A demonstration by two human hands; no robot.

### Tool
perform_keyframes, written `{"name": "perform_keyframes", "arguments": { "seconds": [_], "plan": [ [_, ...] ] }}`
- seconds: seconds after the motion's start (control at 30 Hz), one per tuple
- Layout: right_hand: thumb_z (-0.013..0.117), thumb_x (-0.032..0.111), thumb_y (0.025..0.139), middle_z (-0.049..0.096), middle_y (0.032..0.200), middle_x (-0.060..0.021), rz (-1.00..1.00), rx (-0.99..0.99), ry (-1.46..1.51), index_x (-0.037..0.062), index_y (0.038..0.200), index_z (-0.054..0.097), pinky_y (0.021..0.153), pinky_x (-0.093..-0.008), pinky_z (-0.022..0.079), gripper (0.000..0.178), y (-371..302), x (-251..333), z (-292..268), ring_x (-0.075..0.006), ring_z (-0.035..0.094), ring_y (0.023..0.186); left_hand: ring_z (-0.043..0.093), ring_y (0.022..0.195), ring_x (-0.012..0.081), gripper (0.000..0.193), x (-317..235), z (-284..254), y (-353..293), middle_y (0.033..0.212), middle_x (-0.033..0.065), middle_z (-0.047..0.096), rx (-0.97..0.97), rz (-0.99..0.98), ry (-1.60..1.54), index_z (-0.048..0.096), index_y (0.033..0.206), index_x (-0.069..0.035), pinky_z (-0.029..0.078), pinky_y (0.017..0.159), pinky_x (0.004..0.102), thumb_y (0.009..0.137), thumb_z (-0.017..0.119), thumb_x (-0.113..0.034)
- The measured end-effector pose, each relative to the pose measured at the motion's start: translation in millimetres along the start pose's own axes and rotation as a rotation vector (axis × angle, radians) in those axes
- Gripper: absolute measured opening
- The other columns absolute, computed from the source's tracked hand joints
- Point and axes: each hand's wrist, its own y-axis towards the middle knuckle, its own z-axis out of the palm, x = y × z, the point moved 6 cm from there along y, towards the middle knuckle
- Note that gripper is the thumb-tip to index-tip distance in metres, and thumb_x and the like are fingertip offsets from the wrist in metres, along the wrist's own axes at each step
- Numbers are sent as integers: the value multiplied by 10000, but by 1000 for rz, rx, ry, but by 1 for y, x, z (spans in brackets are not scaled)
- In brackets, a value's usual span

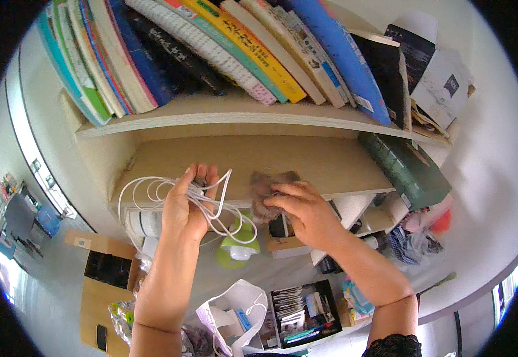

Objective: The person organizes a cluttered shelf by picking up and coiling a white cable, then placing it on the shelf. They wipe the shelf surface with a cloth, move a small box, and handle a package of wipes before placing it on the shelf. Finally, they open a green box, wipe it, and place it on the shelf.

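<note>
In my left hand (189, 205) is a loosely coiled white cable (226, 209), its loops hanging out to both sides. The fingers curl up around the bundle, and a small dark piece shows between them. My right hand (300, 208) grips a crumpled brownish cloth (265, 193) at the front edge of the middle shelf (229, 154). The fingers press down on the cloth from above. Both hands are in front of this shelf, with the cable close to its left end.
Leaning books (247, 47) fill the shelf above. A dark green box (405, 169) sits at the right end of the middle shelf. Below are a green lamp (235, 247), a white bag (235, 297), a black box of small items (306, 312) and a cardboard box (110, 262).
</note>
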Motion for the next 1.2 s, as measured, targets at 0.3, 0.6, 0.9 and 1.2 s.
{"name": "perform_keyframes", "arguments": {
  "seconds": [0.3,0.6,0.9,1.2],
  "plan": [
    [498,-12,808,608,1103,-157,155,80,12,90,1062,638,888,-382,455,306,93,-44,48,-324,573,1018,620,942,270,122,-48,-32,-49,892,114,644,71,38,-10,587,940,20,536,862,369,839,625,-36],
    [530,-12,723,656,1006,-122,-194,147,479,64,1009,653,891,-402,456,320,93,32,50,-312,608,949,608,972,272,100,-64,-79,-95,887,116,639,7,-6,-63,596,927,23,547,851,368,857,602,-48],
    [474,-97,706,634,1065,-107,-362,4,207,76,994,650,869,-369,454,379,112,61,102,-296,589,984,595,979,269,115,-19,-89,-110,908,102,623,15,-120,-67,583,946,8,518,890,372,865,602,-72],
    [529,-43,773,582,1172,-121,430,9,922,35,1076,613,921,-343,451,324,-64,6,47,-252,567,1070,576,1028,283,158,17,-131,-144,939,96,625,-34,-259,-68,570,986,-26,484,928,379,856,618,-101]
  ]
}}
